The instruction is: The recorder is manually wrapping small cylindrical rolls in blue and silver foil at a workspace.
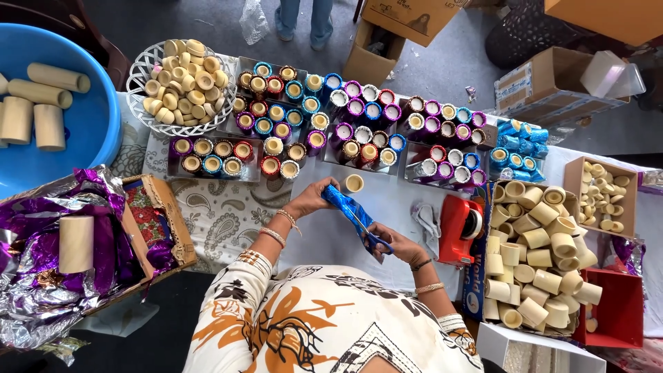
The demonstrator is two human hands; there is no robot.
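2 hands at work just below the plain cream tube (353, 182), the landmark for all places here. Left hand (312, 199) just left of the tube, fingers closed on the upper end of a blue foil strip (345, 206). Right hand (395, 243) lower right of the tube, fingers through the handles of blue-handled scissors (373, 238), blades opened slightly against the strip's lower part.

Risks, as judged:
- Crooked or ragged cut, if the foil slackens or twists between the hands.
- Nicked left fingers, if the blades run up the strip too close to the grip.
- Tube knocked over into the finished rows, if a wrist swings upward.

Containers and contents:
- Shallow grey trays (207, 169), above and to both sides of the tube: foil-wrapped holders in purple, red, blue and gold, upright in rows.
- White wire basket (141, 76), upper left: plain cream rings, heaped.
- Blue tub (97, 131), far left: 4 or so long cream cylinders.
- Open box (160, 221), left and lower: purple and silver foil, 1 cream cylinder on top.
- Cardboard box (492, 207), right: large plain cream tubes, piled.
- Smaller cardboard box (630, 186), far right: small cream pieces.
- Red tray (621, 311), lower right: nearly bare, 1 small piece visible.
- Red tape dispenser (459, 228), right, on the desk (400, 200).
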